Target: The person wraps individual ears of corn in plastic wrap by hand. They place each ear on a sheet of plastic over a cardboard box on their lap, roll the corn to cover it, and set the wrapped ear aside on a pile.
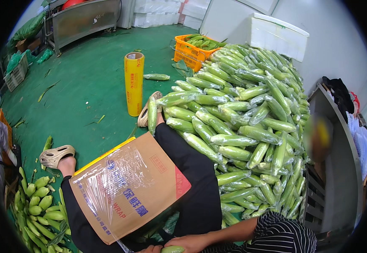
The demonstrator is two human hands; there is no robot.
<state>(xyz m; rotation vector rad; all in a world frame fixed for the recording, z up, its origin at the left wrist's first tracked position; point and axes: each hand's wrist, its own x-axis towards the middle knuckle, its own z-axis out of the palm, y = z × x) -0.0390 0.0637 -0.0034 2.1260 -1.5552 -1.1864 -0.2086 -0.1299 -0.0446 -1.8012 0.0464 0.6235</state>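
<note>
At the bottom edge of the head view, my right hand (188, 243) rests on an ear of corn in its green husk (172, 249), of which only the tip shows. Close beside it on the left, my left hand (152, 249) is mostly cut off by the picture's edge, so its grip is unclear. A cardboard box (133, 186) with printed writing lies across my lap, clear plastic film stretched over its upper face. To the right rises a large pile of film-wrapped corn ears (234, 139). Unwrapped corn (41, 202) is heaped at the lower left.
A yellow roll of film (134, 85) stands upright on the green floor, with a wrapped ear (157, 77) behind it. An orange crate (188, 55) of corn and a white foam box (278, 34) are beyond the pile. A metal table (84, 27) stands far left; a grey panel (341, 142) bounds the right.
</note>
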